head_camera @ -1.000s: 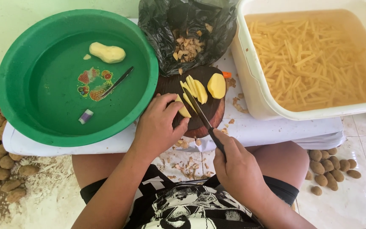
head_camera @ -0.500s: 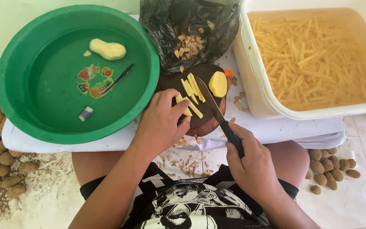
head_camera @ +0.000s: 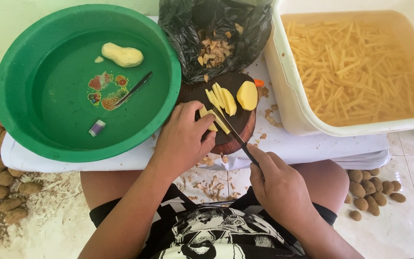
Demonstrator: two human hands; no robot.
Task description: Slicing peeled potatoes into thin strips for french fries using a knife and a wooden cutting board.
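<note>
The right hand (head_camera: 280, 184) has a closed grip on the knife (head_camera: 231, 130), whose blade lies among the potato slices (head_camera: 216, 108) on the round dark cutting board (head_camera: 233, 132). The left hand (head_camera: 182, 139) pins those slices, fingertips touching the blade's line, so a slip could nick them. The board overhangs the tabletop (head_camera: 312, 144) edge and might tip under pressure.

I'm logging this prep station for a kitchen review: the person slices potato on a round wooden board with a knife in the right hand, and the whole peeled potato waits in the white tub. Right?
Not quite. The head view shows the whole peeled potato lying in the green basin, not the white tub, which holds cut potato sticks in water. The rest stands: the right hand holds the knife over the round wooden board.
</note>
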